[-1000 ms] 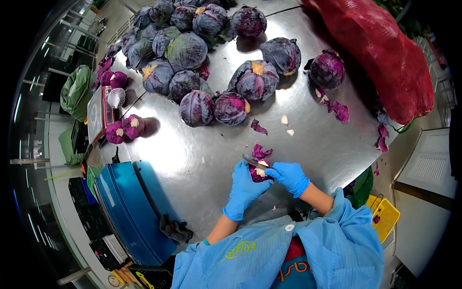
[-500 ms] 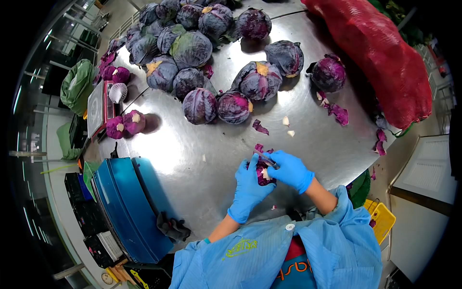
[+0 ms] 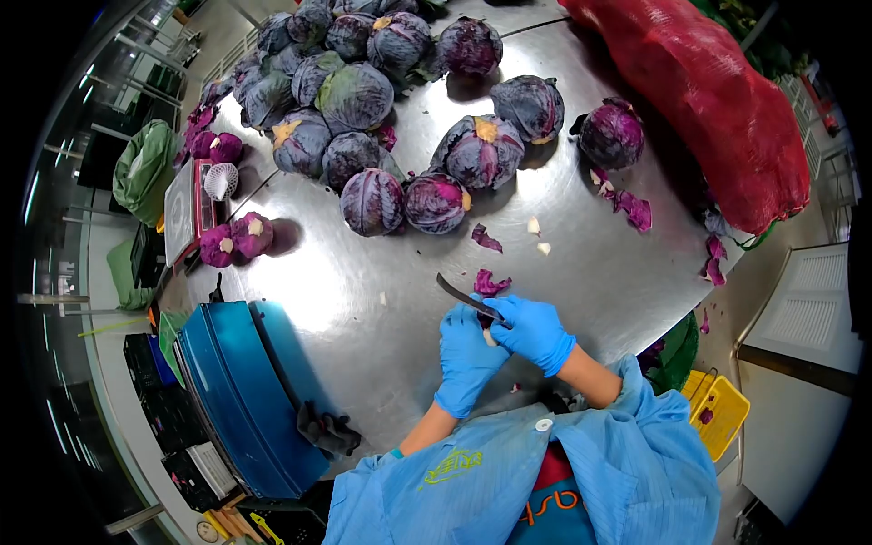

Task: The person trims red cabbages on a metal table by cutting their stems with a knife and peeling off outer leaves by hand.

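In the head view, the two gloved hands come together over the near part of the metal table (image 3: 599,272). The left hand (image 3: 470,356) curls round a small purple cabbage (image 3: 484,322), hiding so much that only a dark sliver and a pale patch show. The right hand (image 3: 534,334) is wrapped around a knife (image 3: 459,292), its curved blade reaching out past the left fingertips; I can't tell whether the steel touches the cabbage.

Just beyond the hands lies a torn leaf (image 3: 491,283), with white chips (image 3: 533,225) farther out. Large dark cabbages (image 3: 354,95) crowd well beyond them, a blue bin (image 3: 245,391) stands to their left, and a red sack (image 3: 708,109) lies far off to their right.

The small head looks firm and compact, probably light enough for one palm, its leaves perhaps slick under gloves and easily torn. I'd cup its sides, keeping fingers clear of the pale patch and the edge.
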`<control>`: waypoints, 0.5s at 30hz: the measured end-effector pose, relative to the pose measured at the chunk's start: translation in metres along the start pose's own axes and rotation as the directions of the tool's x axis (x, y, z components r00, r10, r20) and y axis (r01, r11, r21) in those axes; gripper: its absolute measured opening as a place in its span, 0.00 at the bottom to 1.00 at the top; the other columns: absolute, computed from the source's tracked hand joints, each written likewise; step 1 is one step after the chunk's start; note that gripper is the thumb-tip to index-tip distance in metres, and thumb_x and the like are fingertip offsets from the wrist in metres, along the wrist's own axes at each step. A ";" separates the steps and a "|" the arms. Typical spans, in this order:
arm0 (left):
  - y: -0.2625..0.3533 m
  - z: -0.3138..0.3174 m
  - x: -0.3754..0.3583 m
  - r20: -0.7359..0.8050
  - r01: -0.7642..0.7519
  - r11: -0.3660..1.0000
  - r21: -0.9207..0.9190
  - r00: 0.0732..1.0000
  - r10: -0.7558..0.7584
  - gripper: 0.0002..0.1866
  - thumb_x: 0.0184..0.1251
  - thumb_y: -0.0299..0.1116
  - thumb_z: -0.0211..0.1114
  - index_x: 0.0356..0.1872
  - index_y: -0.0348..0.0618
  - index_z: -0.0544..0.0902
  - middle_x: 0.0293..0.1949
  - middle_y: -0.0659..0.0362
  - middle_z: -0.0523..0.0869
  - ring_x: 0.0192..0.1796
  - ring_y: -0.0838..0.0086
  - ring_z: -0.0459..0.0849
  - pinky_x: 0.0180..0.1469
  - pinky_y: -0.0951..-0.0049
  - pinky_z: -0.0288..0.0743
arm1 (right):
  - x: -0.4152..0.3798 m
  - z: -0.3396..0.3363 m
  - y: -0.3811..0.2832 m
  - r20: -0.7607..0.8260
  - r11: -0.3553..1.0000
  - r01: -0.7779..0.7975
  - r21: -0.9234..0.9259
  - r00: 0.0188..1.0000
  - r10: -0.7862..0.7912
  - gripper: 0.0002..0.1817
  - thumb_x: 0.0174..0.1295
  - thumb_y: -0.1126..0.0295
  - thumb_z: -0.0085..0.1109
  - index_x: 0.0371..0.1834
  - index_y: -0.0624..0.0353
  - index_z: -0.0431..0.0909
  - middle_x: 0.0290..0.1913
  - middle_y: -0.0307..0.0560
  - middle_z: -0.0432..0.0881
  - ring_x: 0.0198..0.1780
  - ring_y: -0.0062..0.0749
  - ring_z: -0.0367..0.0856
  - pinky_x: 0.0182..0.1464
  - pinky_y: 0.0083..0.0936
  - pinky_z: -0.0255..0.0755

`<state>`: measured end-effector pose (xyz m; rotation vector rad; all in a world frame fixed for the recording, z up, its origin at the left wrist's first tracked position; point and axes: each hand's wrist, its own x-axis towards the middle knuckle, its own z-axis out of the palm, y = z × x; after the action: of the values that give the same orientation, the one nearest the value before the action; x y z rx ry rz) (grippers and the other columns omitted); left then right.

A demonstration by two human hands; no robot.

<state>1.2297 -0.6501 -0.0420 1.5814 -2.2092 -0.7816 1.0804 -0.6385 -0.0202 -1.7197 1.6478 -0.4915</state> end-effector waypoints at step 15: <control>-0.054 -0.031 -0.009 0.334 0.249 0.814 -0.525 0.940 -0.072 0.67 0.33 0.51 0.85 0.74 0.30 0.55 0.66 0.39 0.64 0.69 0.51 0.66 0.72 0.58 0.61 | -0.029 -0.056 0.094 -0.424 0.974 -0.226 0.005 0.882 0.207 0.32 0.57 0.64 0.71 0.67 0.48 0.72 0.45 0.45 0.79 0.37 0.31 0.81 0.42 0.27 0.78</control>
<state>1.2908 -0.6623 -0.0484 1.4155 -1.7685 -1.6477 0.9711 -0.6184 -0.0419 -1.5009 2.1441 -0.7642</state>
